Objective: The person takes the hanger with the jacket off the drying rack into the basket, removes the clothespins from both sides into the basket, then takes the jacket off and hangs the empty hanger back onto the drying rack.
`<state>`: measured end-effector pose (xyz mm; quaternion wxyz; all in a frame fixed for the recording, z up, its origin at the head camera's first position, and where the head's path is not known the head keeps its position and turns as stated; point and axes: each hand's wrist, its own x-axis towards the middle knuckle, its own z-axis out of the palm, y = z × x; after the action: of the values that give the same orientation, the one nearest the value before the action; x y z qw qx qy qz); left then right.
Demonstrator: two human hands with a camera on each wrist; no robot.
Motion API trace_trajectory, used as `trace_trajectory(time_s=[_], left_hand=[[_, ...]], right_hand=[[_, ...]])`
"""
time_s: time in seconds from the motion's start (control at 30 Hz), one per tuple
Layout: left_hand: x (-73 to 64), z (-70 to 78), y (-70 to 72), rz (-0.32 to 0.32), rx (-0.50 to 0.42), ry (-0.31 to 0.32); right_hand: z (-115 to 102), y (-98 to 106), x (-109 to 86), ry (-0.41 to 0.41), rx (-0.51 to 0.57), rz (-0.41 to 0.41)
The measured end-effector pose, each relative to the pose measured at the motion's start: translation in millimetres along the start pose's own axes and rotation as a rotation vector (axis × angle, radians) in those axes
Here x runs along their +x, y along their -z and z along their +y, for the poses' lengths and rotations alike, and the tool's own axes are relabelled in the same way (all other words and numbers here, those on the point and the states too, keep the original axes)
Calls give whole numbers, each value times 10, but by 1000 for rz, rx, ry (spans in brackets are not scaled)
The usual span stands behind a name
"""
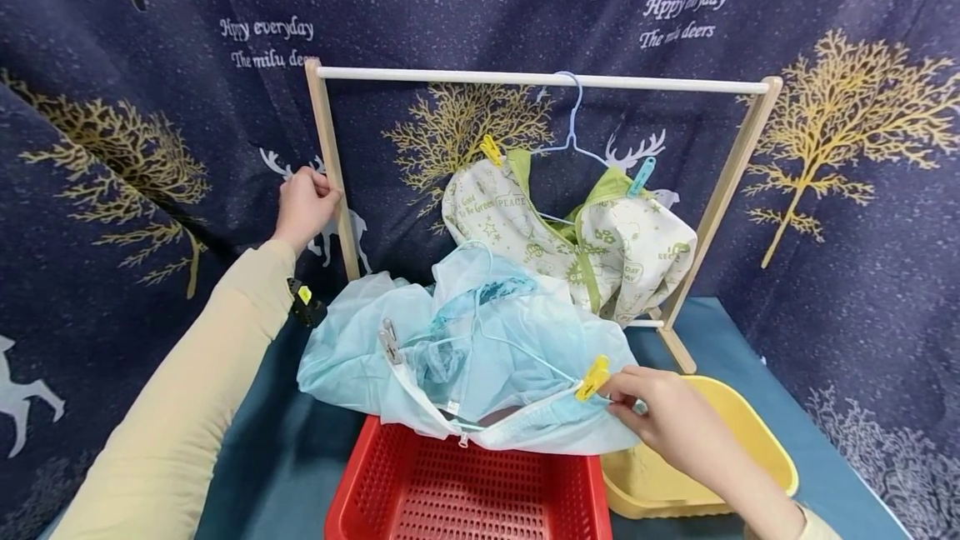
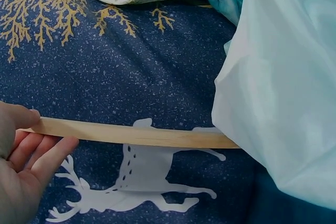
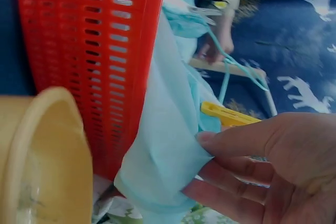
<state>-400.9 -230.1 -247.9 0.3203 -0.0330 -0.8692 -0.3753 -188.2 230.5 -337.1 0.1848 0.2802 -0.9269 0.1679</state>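
Note:
My left hand (image 1: pixel 306 205) grips the left wooden post (image 1: pixel 327 123) of a clothes rack, thumb on one side and fingers on the other in the left wrist view. A light blue sheer jacket (image 1: pixel 352 348) with a zipper lies spread on a light blue hanger (image 1: pixel 517 346) over a red basket. My right hand (image 1: pixel 667 415) pinches the jacket's fabric beside a yellow clothespin (image 1: pixel 592 379), thumb against fingers in the right wrist view. A grey clothespin (image 1: pixel 390 342) clips the other shoulder.
From the rack's white rail (image 1: pixel 450 76) hangs a white and green printed garment (image 1: pixel 495 211) on a blue hanger, with yellow (image 1: pixel 491 148) and teal clothespins (image 1: pixel 641 177). The red basket (image 1: pixel 480 490) stands in front, a yellow basin (image 1: pixel 776 461) at its right. Behind is a dark blue patterned cloth.

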Motion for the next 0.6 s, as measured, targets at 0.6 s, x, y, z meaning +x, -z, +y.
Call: trace_trajectory(time_s=[0.6], left_hand=[[-4,-27,12,-31,-6,-6]], right_hand=[[36,70,48,113,13,-63]])
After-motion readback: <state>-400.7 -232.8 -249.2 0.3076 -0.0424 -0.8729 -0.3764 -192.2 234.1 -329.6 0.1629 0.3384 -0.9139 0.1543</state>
